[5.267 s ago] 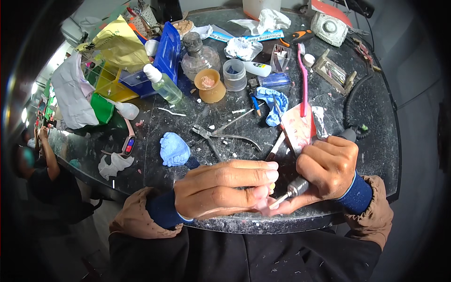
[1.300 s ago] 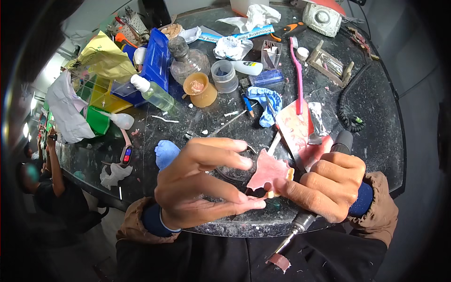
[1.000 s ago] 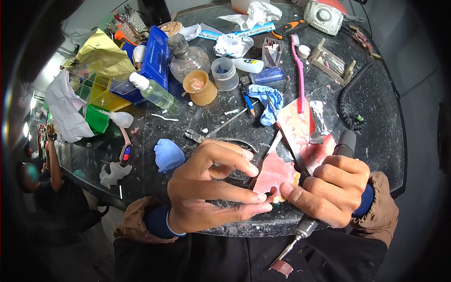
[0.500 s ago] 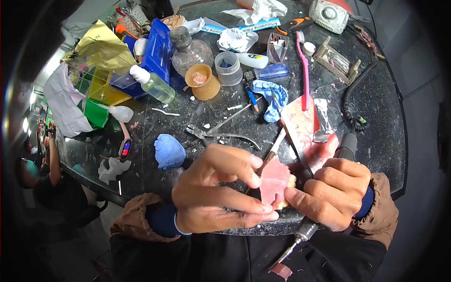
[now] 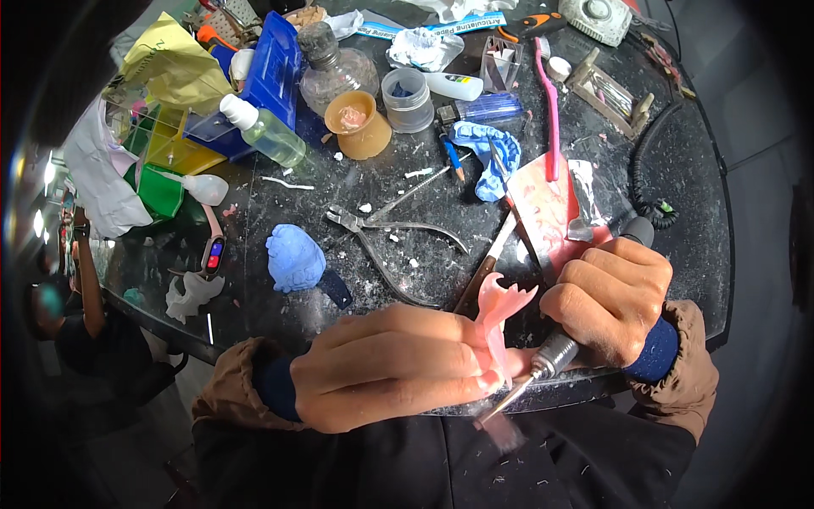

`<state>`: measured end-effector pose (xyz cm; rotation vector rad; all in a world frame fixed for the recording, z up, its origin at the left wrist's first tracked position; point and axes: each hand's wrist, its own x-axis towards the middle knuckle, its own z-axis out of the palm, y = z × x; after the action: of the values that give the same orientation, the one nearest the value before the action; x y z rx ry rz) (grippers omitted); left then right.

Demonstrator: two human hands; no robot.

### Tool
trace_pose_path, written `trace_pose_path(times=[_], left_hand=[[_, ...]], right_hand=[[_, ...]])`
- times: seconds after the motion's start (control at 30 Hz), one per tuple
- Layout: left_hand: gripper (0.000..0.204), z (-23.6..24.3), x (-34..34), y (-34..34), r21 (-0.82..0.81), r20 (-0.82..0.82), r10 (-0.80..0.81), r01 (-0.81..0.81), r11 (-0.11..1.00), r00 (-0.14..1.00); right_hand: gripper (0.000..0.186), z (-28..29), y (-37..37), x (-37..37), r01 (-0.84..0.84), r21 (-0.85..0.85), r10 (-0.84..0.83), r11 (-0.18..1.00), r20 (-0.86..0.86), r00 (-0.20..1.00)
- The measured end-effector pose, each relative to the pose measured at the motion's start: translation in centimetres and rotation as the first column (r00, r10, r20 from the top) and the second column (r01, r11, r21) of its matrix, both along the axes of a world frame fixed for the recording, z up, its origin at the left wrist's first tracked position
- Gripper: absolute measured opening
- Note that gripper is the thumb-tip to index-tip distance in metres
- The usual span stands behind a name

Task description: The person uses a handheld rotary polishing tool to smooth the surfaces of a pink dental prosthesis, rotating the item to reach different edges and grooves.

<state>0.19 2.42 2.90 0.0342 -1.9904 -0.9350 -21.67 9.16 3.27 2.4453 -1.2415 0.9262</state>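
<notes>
Between the thumb and fingers of my left hand [image 5: 390,365] is a pink acrylic denture plate [image 5: 500,318], turned edge-on with its scalloped rim upward. My right hand [image 5: 612,297] is closed around a rotary handpiece [image 5: 555,352]. Its thin metal mandrel points down and left toward me, just below the denture. At the mandrel's tip a small pinkish strip [image 5: 504,431] is blurred. Whether the mandrel touches the denture I cannot tell. Past my hands lie wire pliers [image 5: 365,225], a wooden-handled knife [image 5: 487,271] and a pink wax sheet [image 5: 543,199].
A blue mould [image 5: 295,259] and blue dental cast [image 5: 487,161] lie on the dusty black table [image 5: 687,280]. Farther back stand a glass burner [image 5: 339,76], tan cup [image 5: 360,127], spray bottle [image 5: 263,131] and blue box [image 5: 275,76]. A pink toothbrush [image 5: 549,119] lies right; someone sits far left.
My left hand has rolled the denture from its flat face to edge-on and lowered it. The handpiece tip has come up closer to it, and its pinkish strip is now blurred.
</notes>
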Motion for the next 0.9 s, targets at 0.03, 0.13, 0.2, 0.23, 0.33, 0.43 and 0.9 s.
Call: trace_pose_path(times=[0.03,0.13,0.2,0.23,0.33,0.43,0.9], left_hand=[[0.037,0.0,-0.1,-0.1,-0.008,-0.022,0.017,-0.017,1.0,1.0],[0.033,0.2,-0.2,-0.2,0.007,-0.012,-0.001,0.001,1.0,1.0],[0.03,0.3,-0.5,-0.1,0.004,-0.008,-0.008,0.008,1.0,1.0],[0.027,0.1,-0.7,-0.1,0.001,-0.019,0.003,-0.003,1.0,1.0],[0.023,-0.1,-1.0,0.1,-0.009,-0.067,0.034,-0.034,0.999,0.997],[0.027,-0.8,-1.9,0.7,-0.004,-0.2,0.151,-0.155,0.988,0.968],[0.04,-6.1,-4.5,5.9,0.213,-0.254,0.711,-0.679,0.702,0.655]], right_hand=[[0.029,0.1,0.0,0.0,-0.01,0.003,0.01,1.0,-0.007,1.0],[0.037,0.6,0.1,0.1,0.044,0.018,-0.045,0.999,0.015,0.999],[0.043,0.8,0.2,0.0,0.035,0.104,-0.039,0.994,0.041,0.998],[0.043,0.7,0.2,0.0,0.035,0.104,-0.04,0.994,0.042,0.998],[0.044,0.4,0.2,-0.1,0.009,0.074,-0.011,0.997,0.028,1.0],[0.045,0.6,0.0,0.0,0.003,0.095,-0.007,0.995,0.037,0.999],[0.049,0.3,-0.1,0.1,-0.02,0.057,0.018,0.998,0.049,0.999]])
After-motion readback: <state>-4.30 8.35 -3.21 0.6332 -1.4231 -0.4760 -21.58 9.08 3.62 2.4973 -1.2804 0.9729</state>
